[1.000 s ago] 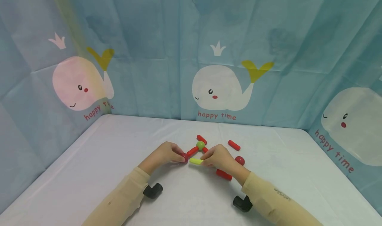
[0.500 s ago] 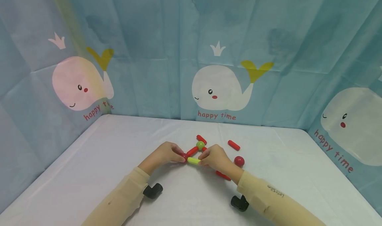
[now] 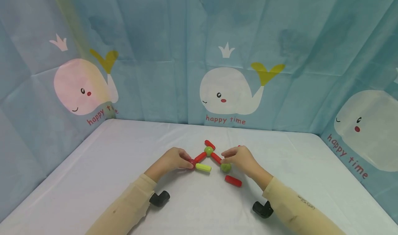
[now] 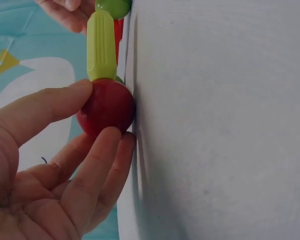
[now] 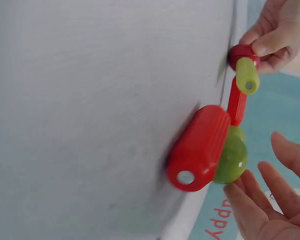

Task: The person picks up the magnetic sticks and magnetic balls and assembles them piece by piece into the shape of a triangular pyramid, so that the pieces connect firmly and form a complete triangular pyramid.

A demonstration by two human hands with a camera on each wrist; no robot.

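Note:
My left hand (image 3: 174, 159) pinches a red ball (image 4: 107, 107) between thumb and fingers on the white table. From that ball extend a yellow-green rod (image 3: 203, 167) and a red rod (image 3: 200, 157). The red rod reaches a green ball (image 3: 208, 151), from which a second red rod (image 3: 216, 158) slants towards another green ball (image 3: 226, 167). My right hand (image 3: 240, 159) is at this nearer green ball; the right wrist view shows its thumb spread away and a fingertip at the ball's edge, contact unclear. The yellow-green rod's free end shows a silver disc.
A loose red rod (image 3: 233, 181) lies just in front of the nearer green ball. Another red rod (image 3: 209, 145) lies behind the far green ball. One more red piece (image 3: 239, 146) barely shows behind my right hand. A printed whale curtain (image 3: 174, 90) backs the table.
My right hand brought the yellow-green rod left against the red ball, let go, and moved right to the nearer green ball. A loose red ball is now hidden behind it. My left hand stayed put.

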